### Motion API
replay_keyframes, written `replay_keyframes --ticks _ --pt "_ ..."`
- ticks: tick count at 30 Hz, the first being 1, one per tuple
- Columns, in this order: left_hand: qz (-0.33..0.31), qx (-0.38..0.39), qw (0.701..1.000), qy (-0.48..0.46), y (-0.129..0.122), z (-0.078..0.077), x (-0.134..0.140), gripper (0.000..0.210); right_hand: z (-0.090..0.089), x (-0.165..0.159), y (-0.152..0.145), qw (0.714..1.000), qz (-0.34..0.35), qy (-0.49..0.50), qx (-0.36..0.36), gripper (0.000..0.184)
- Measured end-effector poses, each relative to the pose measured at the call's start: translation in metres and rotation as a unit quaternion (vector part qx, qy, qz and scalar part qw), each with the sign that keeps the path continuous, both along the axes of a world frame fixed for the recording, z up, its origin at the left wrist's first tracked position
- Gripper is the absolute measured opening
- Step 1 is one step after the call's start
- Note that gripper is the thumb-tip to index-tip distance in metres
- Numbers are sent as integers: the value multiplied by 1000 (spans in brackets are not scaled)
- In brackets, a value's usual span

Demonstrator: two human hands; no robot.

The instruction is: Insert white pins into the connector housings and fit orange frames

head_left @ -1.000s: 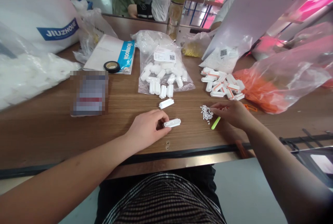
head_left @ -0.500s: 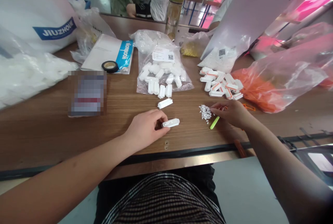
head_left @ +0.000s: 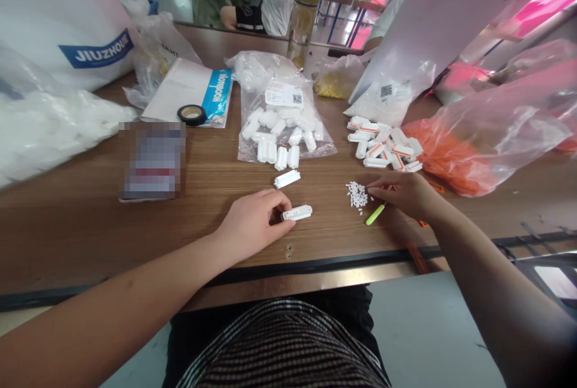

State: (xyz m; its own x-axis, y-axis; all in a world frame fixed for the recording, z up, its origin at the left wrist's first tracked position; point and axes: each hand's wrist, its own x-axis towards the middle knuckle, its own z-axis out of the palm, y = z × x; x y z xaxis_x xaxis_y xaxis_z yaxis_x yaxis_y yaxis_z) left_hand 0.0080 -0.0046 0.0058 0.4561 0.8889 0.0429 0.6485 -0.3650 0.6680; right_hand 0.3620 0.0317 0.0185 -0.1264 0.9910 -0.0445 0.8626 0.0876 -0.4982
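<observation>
My left hand (head_left: 259, 219) rests on the table, thumb and fingers closed on one end of a white plastic connector housing (head_left: 297, 213) with rows of small holes facing up. Just beyond it lies another white connector housing (head_left: 287, 178). On the right, my right hand (head_left: 401, 190) is beside a small pile of tiny white plugs (head_left: 357, 194). Its thumb and fingertips are together at the pile's right edge; anything between them is too small to make out. Below those fingers lies a tool with a lime-green handle (head_left: 375, 215), its thin tip partly under the hand.
A clear bag of white housings (head_left: 282, 126) lies in the middle. White housings with orange strips (head_left: 383, 146) are heaped near a bag of orange parts (head_left: 455, 150). Black tape (head_left: 192, 114) sits on a notebook (head_left: 180, 90); a bottle (head_left: 300, 27) stands behind.
My right hand has shifted slightly to the right at the edge of the plug pile, uncovering more of the green-handled tool's tip. My left hand and its connector housing have stayed in place.
</observation>
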Motion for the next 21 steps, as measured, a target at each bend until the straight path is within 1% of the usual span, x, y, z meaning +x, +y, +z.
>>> replay_keyframes --ticks 3,6,8,10,12,14,16,18,21 --pt "-1 8 1000 -5 0 -1 0 12 -1 -2 -1 1000 -16 -25 -3 19" --pt "1 5 1000 -5 -1 -1 0 11 2 -6 -2 998 -27 -57 -12 18" --pt "2 0 1000 -4 -1 1 0 11 6 -14 -4 998 -24 -55 -9 20" --pt "3 -5 1000 -4 -1 2 0 11 11 -31 -10 1000 -11 -27 9 21" --pt "5 -10 1000 -2 -1 3 0 11 16 -56 -19 998 39 28 36 20" --pt "9 -11 1000 -3 -1 2 1 11 19 -84 -28 987 128 74 59 17" --pt "10 -6 1000 -7 -1 1 1 10 19 -109 -33 973 195 101 76 14" --pt "7 1 1000 -12 -2 0 1 11 15 -127 -34 965 228 100 86 12" --pt "5 7 1000 -13 -2 -1 0 11 10 -139 -31 965 237 63 96 11"
